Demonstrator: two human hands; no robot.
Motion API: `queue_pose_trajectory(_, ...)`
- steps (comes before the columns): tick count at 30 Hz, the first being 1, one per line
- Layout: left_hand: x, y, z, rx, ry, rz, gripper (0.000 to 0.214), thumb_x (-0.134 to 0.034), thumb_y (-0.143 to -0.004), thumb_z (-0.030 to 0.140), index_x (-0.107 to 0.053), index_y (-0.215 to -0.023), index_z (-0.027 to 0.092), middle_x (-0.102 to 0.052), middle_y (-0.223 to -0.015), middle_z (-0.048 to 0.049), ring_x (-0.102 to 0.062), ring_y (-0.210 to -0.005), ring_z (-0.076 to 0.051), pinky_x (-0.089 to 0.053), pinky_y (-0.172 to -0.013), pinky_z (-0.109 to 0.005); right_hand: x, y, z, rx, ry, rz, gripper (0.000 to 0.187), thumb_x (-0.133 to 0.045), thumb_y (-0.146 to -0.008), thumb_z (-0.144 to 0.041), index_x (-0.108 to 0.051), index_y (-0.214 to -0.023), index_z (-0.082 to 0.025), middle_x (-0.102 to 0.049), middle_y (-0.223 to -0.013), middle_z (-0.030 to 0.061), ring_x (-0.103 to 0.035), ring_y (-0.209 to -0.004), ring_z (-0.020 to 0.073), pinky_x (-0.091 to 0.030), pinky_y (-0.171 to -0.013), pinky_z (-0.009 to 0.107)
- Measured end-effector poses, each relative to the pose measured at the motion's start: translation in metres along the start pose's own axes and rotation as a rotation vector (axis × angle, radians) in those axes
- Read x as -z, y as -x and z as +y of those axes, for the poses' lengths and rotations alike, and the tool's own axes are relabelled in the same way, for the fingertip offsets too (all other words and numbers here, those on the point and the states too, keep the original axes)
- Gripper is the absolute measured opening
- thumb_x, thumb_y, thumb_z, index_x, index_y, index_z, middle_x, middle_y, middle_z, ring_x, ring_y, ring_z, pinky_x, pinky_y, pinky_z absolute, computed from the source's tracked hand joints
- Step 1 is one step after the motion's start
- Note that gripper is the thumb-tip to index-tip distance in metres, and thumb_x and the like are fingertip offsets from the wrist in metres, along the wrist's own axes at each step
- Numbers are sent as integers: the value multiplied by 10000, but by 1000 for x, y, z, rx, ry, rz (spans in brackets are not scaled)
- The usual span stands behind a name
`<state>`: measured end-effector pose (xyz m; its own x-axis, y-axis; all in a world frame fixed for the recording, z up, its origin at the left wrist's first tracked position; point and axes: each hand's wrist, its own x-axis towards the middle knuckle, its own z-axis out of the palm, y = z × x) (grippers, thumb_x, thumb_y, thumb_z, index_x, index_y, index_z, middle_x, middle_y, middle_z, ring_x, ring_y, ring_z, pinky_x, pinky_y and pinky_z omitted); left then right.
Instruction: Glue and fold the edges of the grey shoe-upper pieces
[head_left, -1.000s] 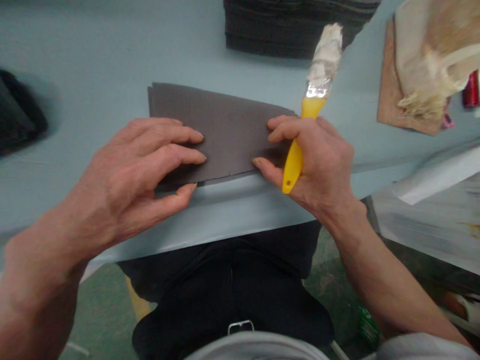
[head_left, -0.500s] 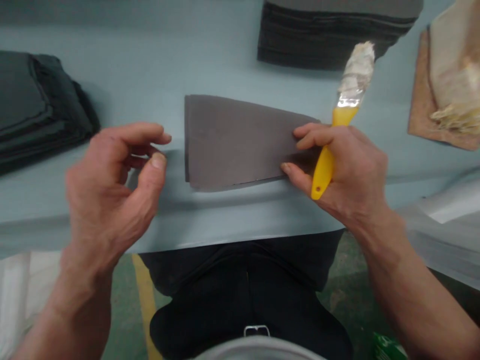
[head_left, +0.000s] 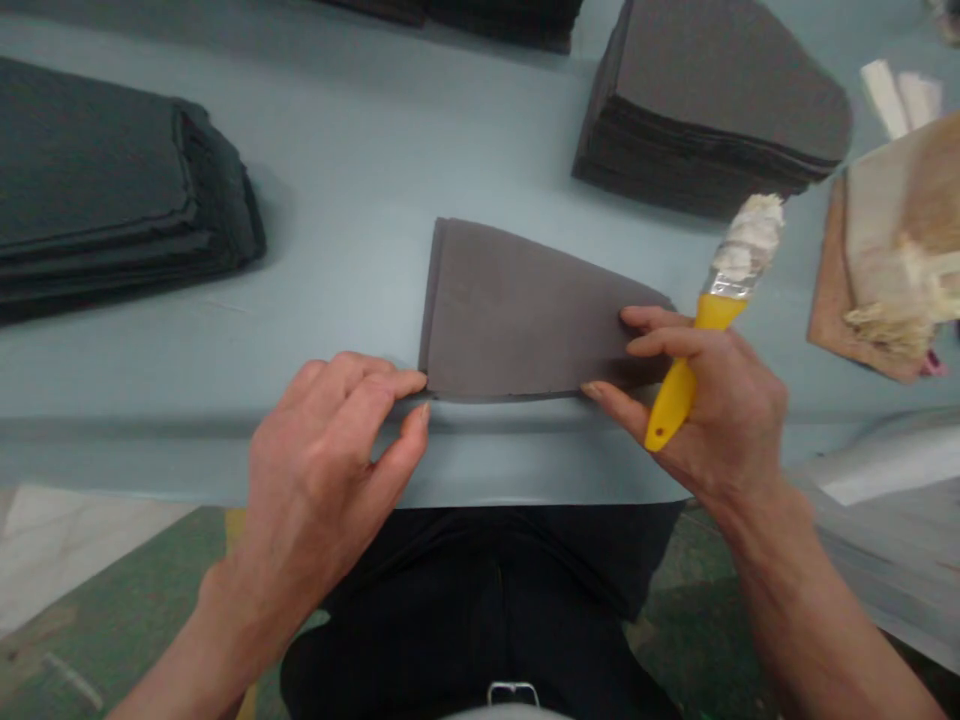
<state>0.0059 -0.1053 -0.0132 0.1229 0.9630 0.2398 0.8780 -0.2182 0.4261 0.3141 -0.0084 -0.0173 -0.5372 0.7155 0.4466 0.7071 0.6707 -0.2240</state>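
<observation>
A grey tapered panel (head_left: 525,310) lies flat on the table, with the edge of another dark layer showing at its left side. My left hand (head_left: 337,440) is at the panel's lower left corner; the index fingertip touches that corner, and the thumb sits just below, apart from it. A paintbrush (head_left: 690,370) with a yellow handle and pale, crusted bristles is held in my right hand (head_left: 727,410), bristles pointing up and away. That same hand's thumb and fingertips rest on the panel's narrow right end.
A stack of grey panels (head_left: 727,80) stands at the back right, and a dark green stack (head_left: 90,170) at the left. Another dark stack (head_left: 502,20) shows at the top edge. On the right, a crusted pale container (head_left: 885,200) sits on a brown board (head_left: 829,290).
My left hand has moved right and towards me, from beside the panel to its lower left corner. My right hand keeps the paintbrush and stays at the narrow end. The whole view has shifted.
</observation>
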Motion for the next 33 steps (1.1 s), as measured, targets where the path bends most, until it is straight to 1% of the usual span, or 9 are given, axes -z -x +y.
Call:
queue_pose_trajectory(4,-2,0,6,43,-14,-8,132,-605,-1056,232,-699,-1137,185,-738,-1029,-74,-681,-931,-275,-525,-844,-438,1,-1,-4,-1,50,-27,435,-885,-896,-490,-613,-1147,-261,-822,-1287,126,-819,-1128,310,-610,-922,425)
queue_pose_trajectory(9,-4,-2,9,123,-15,1,127,-600,-1056,264,-700,-1094,196,-733,-998,-63,-680,-914,-287,-508,-815,-449,0,-2,-8,36,40,-49,490,-911,-875,-486,-607,-1176,-246,-816,-1304,151,-819,-1156,330,-630,-953,441)
queue_pose_trajectory(12,-5,-4,10,141,-26,-7,130,-588,-1055,277,-702,-1042,215,-737,-973,-59,-680,-896,-300,-486,-783,-459,0,-1,-10,16,53,-58,503,-921,-865,-488,-611,-1173,-238,-812,-1310,167,-818,-1169,339,-633,-965,446)
queue_pose_trajectory(16,-6,-5,12,166,-7,10,137,-598,-1050,289,-708,-991,232,-752,-955,-58,-686,-881,-302,-482,-772,-465,1,-2,-15,13,63,-48,497,-927,-856,-485,-616,-1154,-236,-815,-1305,172,-822,-1156,341,-639,-950,446)
queue_pose_trajectory(20,-9,-5,12,157,20,45,123,-614,-1042,275,-701,-964,238,-760,-931,-56,-674,-857,-300,-480,-771,-472,-3,-9,-30,56,0,-11,534,-948,-828,-495,-617,-1169,-252,-817,-1312,163,-828,-1138,335,-648,-935,447)
queue_pose_trajectory(24,-12,-2,13,157,29,78,94,-621,-1036,252,-689,-971,249,-775,-949,-42,-668,-857,-291,-457,-751,-469,-14,-20,-53,72,-63,-28,453,-928,-871,-396,-611,-1169,-268,-819,-1315,142,-822,-1160,308,-642,-959,434)
queue_pose_trajectory(27,-13,0,15,152,24,89,104,-610,-1032,223,-686,-971,259,-781,-944,-34,-662,-842,-294,-433,-730,-474,-25,-25,-66,101,-72,-42,378,-898,-907,-347,-616,-1145,-268,-828,-1284,130,-823,-1130,287,-633,-973,426)
queue_pose_trajectory(29,-13,0,16,144,30,102,125,-599,-1027,205,-688,-960,263,-778,-922,-30,-653,-815,-293,-422,-716,-478,-30,-26,-70,107,-69,-45,342,-886,-917,-332,-623,-1126,-272,-833,-1262,118,-820,-1110,285,-631,-979,432)
queue_pose_trajectory(33,-13,0,17,139,38,121,133,-607,-1020,194,-687,-943,267,-780,-902,-22,-647,-792,-286,-404,-703,-473,-35,-25,-71,106,-67,-25,303,-859,-914,-237,-631,-1113,-255,-833,-1226,127,-819,-1098,287,-637,-949,429)
